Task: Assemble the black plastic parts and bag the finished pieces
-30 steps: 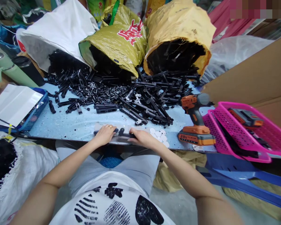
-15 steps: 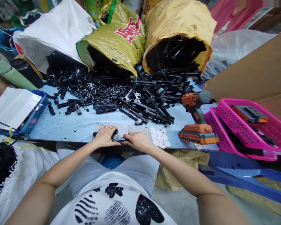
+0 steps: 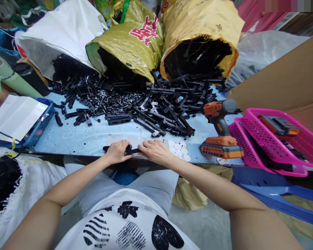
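At the near edge of the light blue table [image 3: 75,139], both my hands grip one long black plastic part [image 3: 131,151]. My left hand [image 3: 118,151], with a ring on one finger, closes over its left end. My right hand [image 3: 154,151] closes over its right end, so only a short middle stretch shows between them. A pale flat sheet [image 3: 135,141] lies under the part. Small white discs [image 3: 178,150] sit just right of my right hand. A big heap of black plastic parts [image 3: 146,104] spreads across the table behind my hands.
An orange cordless drill [image 3: 219,128] stands at the right, beside pink baskets [image 3: 271,146] holding a battery. A white sack [image 3: 65,31] and two yellow sacks [image 3: 200,31] spill parts at the back. A blue basket [image 3: 39,126] with a white sheet sits left, beside a green bottle [image 3: 13,81].
My hands have drawn closer together along the black part, the right one sliding left. The view has shifted slightly.
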Demonstrator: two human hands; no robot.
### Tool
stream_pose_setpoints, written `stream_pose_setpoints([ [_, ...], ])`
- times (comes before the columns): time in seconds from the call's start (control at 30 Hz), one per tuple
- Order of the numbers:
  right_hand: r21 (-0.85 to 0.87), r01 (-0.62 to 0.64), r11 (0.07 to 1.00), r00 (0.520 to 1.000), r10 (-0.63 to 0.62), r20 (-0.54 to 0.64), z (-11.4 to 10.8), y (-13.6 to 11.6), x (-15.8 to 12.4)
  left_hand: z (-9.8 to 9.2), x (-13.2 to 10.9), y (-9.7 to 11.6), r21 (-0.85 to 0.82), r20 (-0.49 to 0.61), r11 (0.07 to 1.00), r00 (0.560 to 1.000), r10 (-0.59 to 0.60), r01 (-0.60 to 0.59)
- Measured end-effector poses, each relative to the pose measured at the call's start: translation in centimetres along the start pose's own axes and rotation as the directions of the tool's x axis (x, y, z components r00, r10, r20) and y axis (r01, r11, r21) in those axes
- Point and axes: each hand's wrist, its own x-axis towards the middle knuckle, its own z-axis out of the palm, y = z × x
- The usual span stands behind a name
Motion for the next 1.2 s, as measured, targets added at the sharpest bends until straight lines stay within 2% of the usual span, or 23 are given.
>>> stream_pose_setpoints([
  [0.07, -0.005, -0.029, 1.000, 0.999, 0.029, -0.028, 1.0, 0.5, 0.2, 0.1, 0.2, 0.5, 0.002, 0.013, 0.999, 0.999, -0.048, 0.048],
  [0.17, 0.041, -0.044, 0.998, 0.998, 0.046, -0.045, 3.5, 1.3, 0.2, 0.0, 1.1, -0.2, -0.028, 0.018, 1.000, 1.000, -0.014, 0.014],
  [0.23, 0.094, -0.040, 0.995, 0.998, 0.045, -0.050, 5.3, 2.0, -0.2, -0.6, 1.9, -2.4, -0.063, -0.116, 0.995, 0.990, -0.081, 0.074],
  [0.27, 0.121, -0.040, 0.992, 0.997, 0.047, -0.062, 5.9, 2.4, -0.3, -1.0, 2.3, -4.1, -0.086, -0.215, 0.984, 0.962, -0.171, 0.156],
  [0.3, 0.150, -0.041, 0.988, 0.995, 0.055, -0.085, 6.2, 2.8, -0.4, -1.6, 2.6, -6.0, -0.122, -0.330, 0.948, 0.889, -0.317, 0.293],
  [0.33, 0.180, -0.044, 0.983, 0.990, 0.067, -0.120, 6.3, 3.3, -0.2, -2.2, 2.9, -8.0, -0.141, -0.390, 0.914, 0.827, -0.404, 0.380],
  [0.37, 0.211, -0.048, 0.976, 0.982, 0.085, -0.166, 6.0, 3.8, 0.4, -2.7, 3.1, -9.8, -0.155, -0.410, 0.893, 0.795, -0.447, 0.422],
  [0.4, 0.241, -0.054, 0.969, 0.970, 0.108, -0.220, 5.5, 4.4, 1.4, -3.2, 3.3, -11.4, -0.168, -0.424, 0.874, 0.766, -0.482, 0.457],
  [0.43, 0.267, -0.061, 0.962, 0.951, 0.137, -0.276, 4.9, 5.0, 2.8, -3.6, 3.4, -12.6, -0.173, -0.425, 0.866, 0.758, -0.496, 0.469],
  [0.5, 0.298, -0.086, 0.951, 0.906, 0.199, -0.373, 3.1, 6.6, 6.9, -4.0, 3.2, -13.5, -0.170, -0.427, 0.861, 0.752, -0.502, 0.478],
  [0.57, 0.307, -0.146, 0.941, 0.877, 0.266, -0.399, 1.4, 8.5, 12.0, -4.1, 2.7, -12.5, -0.202, -0.422, 0.855, 0.745, -0.516, 0.478],
  [0.6, 0.302, -0.192, 0.934, 0.882, 0.299, -0.364, 0.7, 9.4, 14.6, -4.0, 2.2, -11.6, -0.279, -0.408, 0.835, 0.729, -0.550, 0.474],
  [0.63, 0.296, -0.257, 0.920, 0.891, 0.344, -0.296, 0.1, 10.3, 17.0, -4.0, 1.5, -10.5, -0.406, -0.376, 0.790, 0.703, -0.603, 0.461],
  [0.67, 0.288, -0.318, 0.903, 0.895, 0.386, -0.222, -0.3, 11.1, 19.3, -3.9, 0.7, -9.3, -0.569, -0.317, 0.700, 0.672, -0.670, 0.430],
  [0.73, 0.285, -0.384, 0.878, 0.896, 0.429, -0.115, -0.4, 12.1, 22.8, -3.6, -1.1, -7.1, -0.869, -0.105, 0.377, 0.625, -0.773, 0.320],
  [0.8, 0.294, -0.412, 0.863, 0.894, 0.445, -0.055, 0.1, 12.5, 24.9, -3.3, -2.9, -5.3, -0.973, 0.122, 0.033, 0.628, -0.768, 0.229],
  [0.83, 0.297, -0.424, 0.856, 0.890, 0.454, -0.036, 0.4, 12.6, 25.6, -3.1, -3.6, -4.7, -0.973, 0.211, -0.096, 0.636, -0.743, 0.211],
  [0.9, 0.304, -0.442, 0.844, 0.882, 0.471, -0.026, 0.8, 12.4, 26.1, -2.7, -4.7, -3.7, -0.947, 0.320, -0.248, 0.633, -0.705, 0.202],
  [0.97, 0.319, -0.439, 0.840, 0.876, 0.479, -0.055, 0.8, 12.2, 26.0, -2.4, -5.1, -3.2, -0.937, 0.349, -0.288, 0.616, -0.706, 0.199],
  [1.03, 0.334, -0.416, 0.846, 0.873, 0.474, -0.115, 0.4, 11.8, 25.2, -2.2, -5.1, -3.0, -0.945, 0.327, -0.246, 0.615, -0.718, 0.215],
  [1.1, 0.403, -0.328, 0.854, 0.866, 0.443, -0.234, -0.1, 10.9, 23.5, -2.3, -4.7, -3.1, -0.947, 0.308, -0.161, 0.639, -0.705, 0.279],
  [1.17, 0.519, -0.165, 0.838, 0.843, 0.393, -0.366, -0.5, 9.6, 20.7, -2.5, -4.2, -3.4, -0.926, 0.307, -0.055, 0.660, -0.686, 0.374],
  [1.2, 0.577, -0.076, 0.813, 0.827, 0.375, -0.420, -0.6, 8.8, 19.0, -2.6, -4.0, -3.4, -0.911, 0.279, 0.031, 0.667, -0.691, 0.412],
])
